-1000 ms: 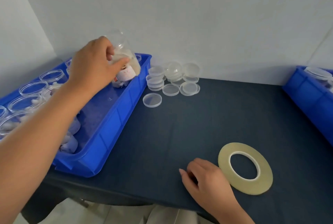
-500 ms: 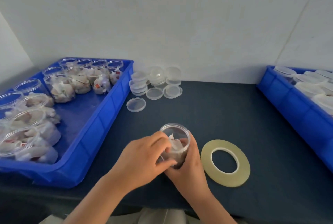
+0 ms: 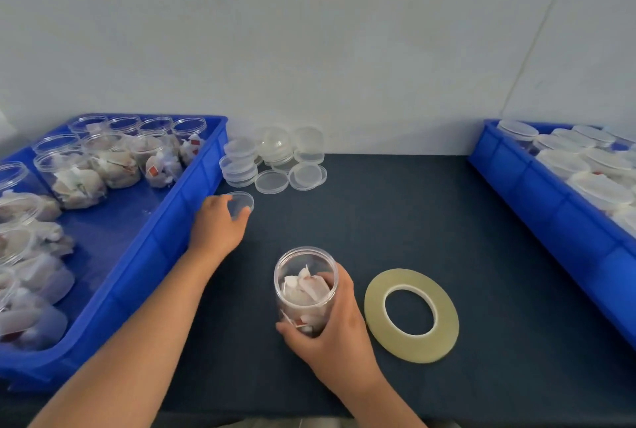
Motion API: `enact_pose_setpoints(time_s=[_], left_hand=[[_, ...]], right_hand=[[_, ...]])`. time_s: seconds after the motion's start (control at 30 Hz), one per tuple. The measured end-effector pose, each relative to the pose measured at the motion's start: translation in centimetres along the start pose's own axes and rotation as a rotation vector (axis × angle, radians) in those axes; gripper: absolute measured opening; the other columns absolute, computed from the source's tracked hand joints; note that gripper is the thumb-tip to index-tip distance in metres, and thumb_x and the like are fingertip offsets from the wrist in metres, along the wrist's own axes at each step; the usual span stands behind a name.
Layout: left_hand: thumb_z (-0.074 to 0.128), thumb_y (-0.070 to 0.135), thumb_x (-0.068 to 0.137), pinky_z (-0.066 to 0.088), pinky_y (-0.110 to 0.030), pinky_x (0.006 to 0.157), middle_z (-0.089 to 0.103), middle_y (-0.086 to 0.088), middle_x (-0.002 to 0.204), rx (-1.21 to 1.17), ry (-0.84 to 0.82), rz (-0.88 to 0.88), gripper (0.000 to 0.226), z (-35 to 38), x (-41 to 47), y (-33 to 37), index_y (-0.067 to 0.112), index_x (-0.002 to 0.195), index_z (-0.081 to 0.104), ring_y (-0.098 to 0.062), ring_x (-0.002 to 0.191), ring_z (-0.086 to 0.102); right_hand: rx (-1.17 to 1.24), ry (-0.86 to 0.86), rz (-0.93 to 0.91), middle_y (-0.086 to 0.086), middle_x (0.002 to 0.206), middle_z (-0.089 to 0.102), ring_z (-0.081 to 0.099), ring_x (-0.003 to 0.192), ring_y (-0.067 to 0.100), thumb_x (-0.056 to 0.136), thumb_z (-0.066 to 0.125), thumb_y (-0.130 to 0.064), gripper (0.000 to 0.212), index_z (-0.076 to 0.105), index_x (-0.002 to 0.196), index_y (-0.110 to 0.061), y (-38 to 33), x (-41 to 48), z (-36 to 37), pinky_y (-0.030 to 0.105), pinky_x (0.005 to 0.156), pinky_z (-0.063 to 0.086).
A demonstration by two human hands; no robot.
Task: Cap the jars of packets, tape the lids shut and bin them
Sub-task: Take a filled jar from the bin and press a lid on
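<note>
So the right hand (image 3: 339, 331) is wrapped around a clear plastic jar stuffed with white packets (image 3: 304, 290), standing upright on the dark blue mat (image 3: 395, 221) at about 6 o'clock, mouth wide open, no cap yet. The left hand (image 3: 216, 224) is out at 10 o'clock, fingers curled loosely over a single clear round plastic lid (image 3: 241, 202) lying just beside the blue plastic tray on the left (image 3: 192, 204); can't tell if it's actually pinched or only touched.

Progress-wise: that left tray has a bunch of uncapped jars of packets (image 3: 113, 166), so plenty left. The blue bin at 3 o'clock (image 3: 550, 207) already holds a good batch of lidded ones (image 3: 585, 166). The flat ring of yellowish clear tape (image 3: 411, 315) sits right beside the held jar at 4 o'clock, unused for this one. A pile of spare lids (image 3: 275, 162) waits at 12 o'clock. I'd say capping is next, then taping and binning.
</note>
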State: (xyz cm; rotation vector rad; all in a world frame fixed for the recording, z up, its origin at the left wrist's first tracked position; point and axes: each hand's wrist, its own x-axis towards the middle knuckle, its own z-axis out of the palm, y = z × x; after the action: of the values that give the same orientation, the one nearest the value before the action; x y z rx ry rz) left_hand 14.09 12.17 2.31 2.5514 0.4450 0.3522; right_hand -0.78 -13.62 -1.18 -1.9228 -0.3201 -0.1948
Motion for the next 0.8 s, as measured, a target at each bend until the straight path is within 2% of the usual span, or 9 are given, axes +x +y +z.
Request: enact_pose_setpoints(time_s=[0.13, 0.3, 0.37, 0.43, 0.5, 0.57, 0.67, 0.73, 0.8], left_hand=[[0.059, 0.067, 0.097, 0.041, -0.055, 0.114, 0.036, -0.020, 0.162, 0.270, -0.165, -0.005, 0.088, 1.6, 3.5, 0.1, 0.013, 0.162, 0.032, -0.043, 0.147, 0.037], [0.053, 0.068, 0.098, 0.044, -0.052, 0.110, 0.049, -0.017, 0.145, 0.414, -0.171, -0.005, 0.064, 1.9, 5.3, -0.2, 0.023, 0.145, 0.055, -0.041, 0.136, 0.041], [0.053, 0.063, 0.100, 0.046, -0.052, 0.109, 0.048, -0.017, 0.146, 0.417, -0.190, -0.010, 0.060, 1.6, 5.1, -0.1, 0.022, 0.145, 0.054, -0.042, 0.135, 0.045], [0.056, 0.059, 0.099, 0.048, -0.054, 0.106, 0.047, -0.019, 0.148, 0.388, -0.202, 0.005, 0.069, 1.2, 4.5, 0.1, 0.018, 0.154, 0.043, -0.044, 0.135, 0.048], [0.062, 0.061, 0.093, 0.049, -0.054, 0.105, 0.043, -0.019, 0.152, 0.242, -0.217, -0.014, 0.085, 0.4, 3.6, 0.3, 0.023, 0.162, 0.030, -0.044, 0.137, 0.048], [0.065, 0.069, 0.085, 0.051, -0.052, 0.102, 0.044, -0.016, 0.151, -0.028, -0.231, -0.113, 0.089, -0.6, 2.4, 0.8, 0.027, 0.159, 0.039, -0.037, 0.131, 0.053], [0.064, 0.070, 0.086, 0.058, -0.039, 0.079, 0.062, -0.018, 0.126, -0.696, -0.299, -0.246, 0.071, -2.5, -0.7, 2.2, 0.016, 0.132, 0.063, -0.025, 0.100, 0.068], [0.072, 0.059, 0.093, 0.063, -0.038, 0.078, 0.069, -0.019, 0.123, -1.104, -0.352, -0.279, 0.054, -3.8, -3.5, 3.1, 0.014, 0.122, 0.065, -0.030, 0.105, 0.075], [0.082, 0.055, 0.084, 0.063, -0.042, 0.087, 0.075, -0.019, 0.119, -1.310, -0.376, -0.240, 0.055, -4.8, -6.4, 4.3, 0.012, 0.114, 0.065, -0.032, 0.112, 0.076]], right_hand=[[0.002, 0.000, -0.013, -0.020, 0.141, 0.054, 0.058, 0.130, 0.008, 0.069, 0.094, -0.050, 0.100, 0.032, 0.148, -0.054, 0.0, 0.2, -0.1, 0.024, 0.097, 0.056], [-0.028, -0.002, -0.033, -0.020, 0.142, 0.054, 0.057, 0.132, 0.009, 0.069, 0.092, -0.055, 0.098, 0.033, 0.147, -0.054, 0.2, 0.3, -0.2, 0.026, 0.100, 0.054], [-0.042, -0.002, -0.034, -0.020, 0.141, 0.054, 0.056, 0.132, 0.009, 0.069, 0.091, -0.056, 0.097, 0.033, 0.147, -0.053, 0.2, 0.3, -0.1, 0.026, 0.100, 0.054], [-0.043, -0.002, -0.026, -0.020, 0.140, 0.054, 0.057, 0.131, 0.008, 0.069, 0.091, -0.055, 0.097, 0.034, 0.147, -0.051, 0.2, 0.2, -0.1, 0.027, 0.100, 0.055], [-0.030, -0.005, -0.019, -0.021, 0.140, 0.055, 0.058, 0.130, 0.008, 0.069, 0.092, -0.052, 0.095, 0.036, 0.146, -0.051, 0.1, 0.2, -0.2, 0.028, 0.099, 0.055], [-0.029, -0.003, -0.017, -0.022, 0.139, 0.055, 0.058, 0.129, 0.008, 0.069, 0.092, -0.052, 0.092, 0.036, 0.143, -0.054, 0.0, 0.1, -0.3, 0.030, 0.099, 0.056], [-0.041, 0.003, -0.019, -0.026, 0.138, 0.053, 0.056, 0.129, 0.005, 0.069, 0.091, -0.056, 0.091, 0.034, 0.140, -0.057, -0.3, 0.2, -0.3, 0.028, 0.100, 0.055], [-0.047, 0.008, -0.022, -0.029, 0.137, 0.052, 0.055, 0.130, 0.003, 0.070, 0.091, -0.057, 0.091, 0.032, 0.139, -0.059, -0.4, 0.2, -0.4, 0.026, 0.099, 0.055], [-0.053, 0.007, -0.026, -0.032, 0.137, 0.050, 0.054, 0.130, 0.001, 0.070, 0.091, -0.057, 0.092, 0.030, 0.140, -0.059, -0.4, 0.1, -0.4, 0.025, 0.100, 0.055]])
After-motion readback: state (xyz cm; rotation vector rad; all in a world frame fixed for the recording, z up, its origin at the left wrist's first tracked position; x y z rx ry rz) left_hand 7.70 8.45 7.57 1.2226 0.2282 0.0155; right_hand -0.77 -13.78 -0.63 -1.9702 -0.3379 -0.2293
